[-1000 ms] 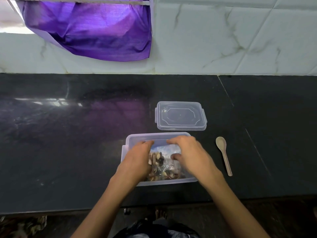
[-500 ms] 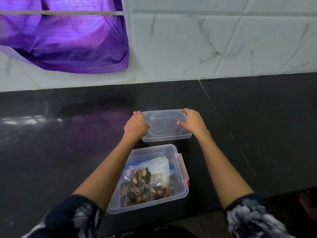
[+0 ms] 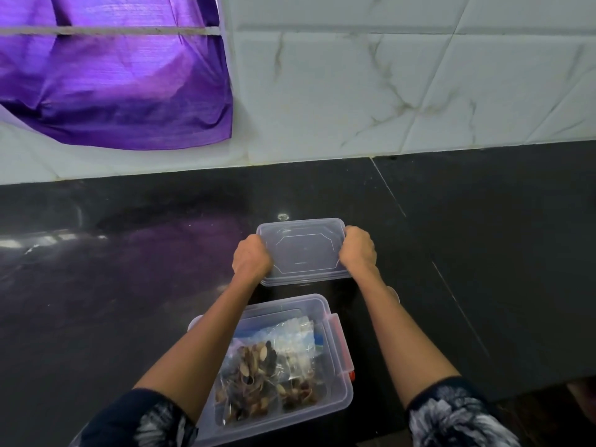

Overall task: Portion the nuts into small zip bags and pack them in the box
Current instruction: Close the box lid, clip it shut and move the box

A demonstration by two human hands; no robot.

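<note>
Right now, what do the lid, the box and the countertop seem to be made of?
The lid, gripped by the left hand and right hand, looks like clear, slightly frosted plastic: the dark counter shows through. The box seems the same plastic, its bags of nuts visible through it. The countertop looks like polished black stone, probably granite, since it mirrors the purple cloth.

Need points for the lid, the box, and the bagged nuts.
lid [image 3: 303, 250], head view, on its flat clear top panel between the two hands.
box [image 3: 350, 390], head view, on its right wall below the red latch.
bagged nuts [image 3: 251, 382], head view, on the bag's nut-filled middle.
</note>
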